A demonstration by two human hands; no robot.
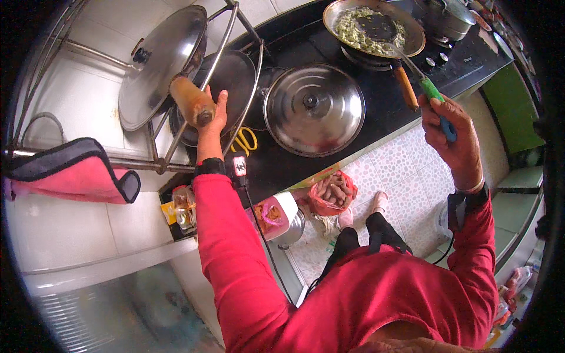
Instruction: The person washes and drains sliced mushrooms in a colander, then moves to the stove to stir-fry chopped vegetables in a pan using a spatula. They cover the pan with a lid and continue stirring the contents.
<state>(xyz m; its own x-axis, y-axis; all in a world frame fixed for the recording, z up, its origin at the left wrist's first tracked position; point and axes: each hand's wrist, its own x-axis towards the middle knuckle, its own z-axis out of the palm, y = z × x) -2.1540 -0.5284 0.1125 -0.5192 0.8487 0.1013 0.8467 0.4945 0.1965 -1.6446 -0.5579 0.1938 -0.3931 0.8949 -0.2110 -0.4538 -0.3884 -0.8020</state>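
Note:
My right hand (454, 137) grips the green and blue handle of a spatula (430, 88). The spatula's dark blade lies in a frying pan (329, 22) on the stove, amid chopped pale-green food (348, 31). My left hand (216, 117) reaches up at the metal rack, behind a thick wooden handle (190, 99). That handle sticks out from cookware under a large domed lid (170, 53). The handle hides part of the hand, so its grip is unclear. Behind the hand, a dark round pan (236, 73) leans in the rack.
A steel lid (315, 125) lies on the black counter (282, 170), near yellow-handled scissors (245, 140). A lidded pot (448, 22) stands beyond the frying pan, whose wooden handle (404, 84) overhangs the edge. A pink cloth (75, 176) hangs at left. A red bag of tubers (333, 192) sits below.

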